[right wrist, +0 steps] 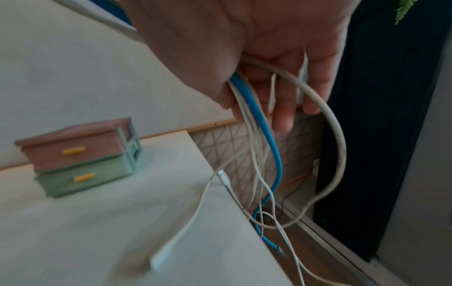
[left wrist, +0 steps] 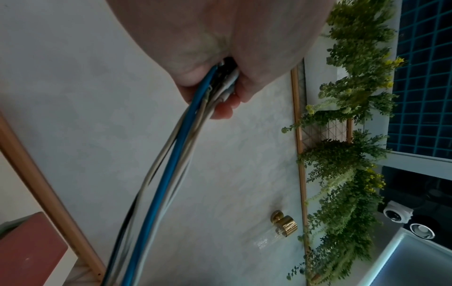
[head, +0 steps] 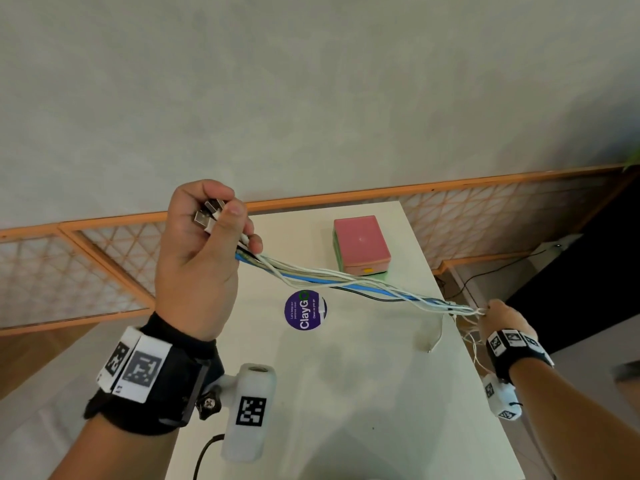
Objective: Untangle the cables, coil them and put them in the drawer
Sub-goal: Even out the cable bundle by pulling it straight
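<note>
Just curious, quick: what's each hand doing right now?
Left hand: closed around the USB-plug end of the bundle of white, blue and black cables.
Right hand: closed around the same bundle, further along.

White, blue, black cables (head: 346, 282); pink-and-green drawer box (head: 362, 245).

Head view looks down; wrist views sit close, sharing the cables (head: 346, 278).

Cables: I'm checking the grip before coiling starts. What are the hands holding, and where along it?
Both hold the cable bundle. The left hand grips its USB-plug end; the right hand grips it farther along, loose ends hanging below.
</note>
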The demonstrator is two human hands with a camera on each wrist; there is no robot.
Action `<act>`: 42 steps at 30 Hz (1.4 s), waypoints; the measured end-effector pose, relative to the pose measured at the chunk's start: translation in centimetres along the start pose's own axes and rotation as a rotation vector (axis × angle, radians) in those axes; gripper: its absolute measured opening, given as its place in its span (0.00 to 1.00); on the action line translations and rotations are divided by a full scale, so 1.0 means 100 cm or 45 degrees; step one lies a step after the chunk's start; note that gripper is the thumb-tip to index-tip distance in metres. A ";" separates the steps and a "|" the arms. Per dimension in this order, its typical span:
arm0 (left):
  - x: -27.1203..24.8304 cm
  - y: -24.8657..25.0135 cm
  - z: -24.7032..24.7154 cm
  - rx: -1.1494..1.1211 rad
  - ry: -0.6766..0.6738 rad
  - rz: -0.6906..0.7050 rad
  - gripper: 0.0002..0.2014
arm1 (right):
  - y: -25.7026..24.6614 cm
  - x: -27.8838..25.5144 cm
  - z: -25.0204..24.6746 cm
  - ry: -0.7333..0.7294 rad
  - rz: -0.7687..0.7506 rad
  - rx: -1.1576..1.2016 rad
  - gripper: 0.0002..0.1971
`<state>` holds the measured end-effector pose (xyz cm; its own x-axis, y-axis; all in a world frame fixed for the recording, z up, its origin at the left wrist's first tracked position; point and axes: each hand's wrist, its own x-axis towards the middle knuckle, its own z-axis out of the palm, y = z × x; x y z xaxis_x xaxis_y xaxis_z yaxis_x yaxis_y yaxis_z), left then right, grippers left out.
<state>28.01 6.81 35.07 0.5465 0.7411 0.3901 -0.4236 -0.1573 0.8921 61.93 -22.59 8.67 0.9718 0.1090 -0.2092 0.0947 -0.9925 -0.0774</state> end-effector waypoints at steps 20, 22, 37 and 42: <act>-0.002 -0.013 -0.019 -0.011 0.026 -0.038 0.12 | 0.044 -0.007 -0.003 -0.123 -0.064 0.036 0.06; -0.002 -0.014 -0.018 -0.022 0.032 -0.080 0.12 | 0.041 -0.020 0.020 -0.264 -0.173 0.038 0.06; -0.023 -0.029 0.021 -0.183 0.037 -0.458 0.07 | -0.177 -0.232 -0.142 -0.865 -1.446 0.893 0.34; -0.027 -0.039 -0.007 -0.152 0.235 -0.539 0.07 | -0.191 -0.237 -0.118 -0.663 -1.576 0.725 0.15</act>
<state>27.67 5.82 30.41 0.5559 0.8291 -0.0591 -0.2771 0.2519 0.9272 39.61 -6.93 26.63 0.1357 0.9901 -0.0360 0.5783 -0.1087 -0.8086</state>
